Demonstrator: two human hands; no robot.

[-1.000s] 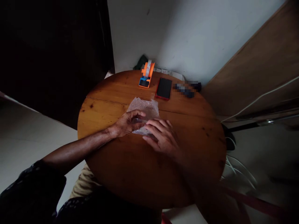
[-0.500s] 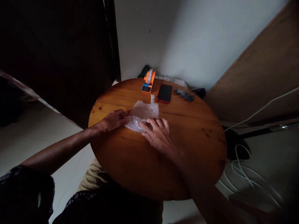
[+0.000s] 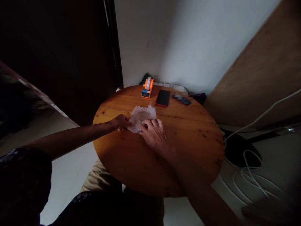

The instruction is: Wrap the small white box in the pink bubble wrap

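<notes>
A small piece of clear bubble wrap [image 3: 140, 113] lies on the round wooden table [image 3: 131, 163], its near side folded over. At its left edge my left hand [image 3: 121, 121] is closed, thumb and fingers pinching the plastic. My right hand [image 3: 154, 134] covers the near right part, fingers curled and gripping the fold. A whitish strip, looking like tape [image 3: 151, 110], sticks out from the far right corner of the wrap. Whether anything lies inside the wrap, I cannot tell.
Toward the back of the table stand an orange and blue tape dispenser [image 3: 147, 88], a dark phone with a red edge [image 3: 162, 98] and a dark blurred object [image 3: 182, 99]. A wall [image 3: 150, 47] rises behind. White cables [image 3: 249, 175] loop on the floor at right.
My left hand has turned further over the wrap's left edge. The raised near flap now lies lower and more folded, and the strip at the far corner has shifted. My view has moved slightly.
</notes>
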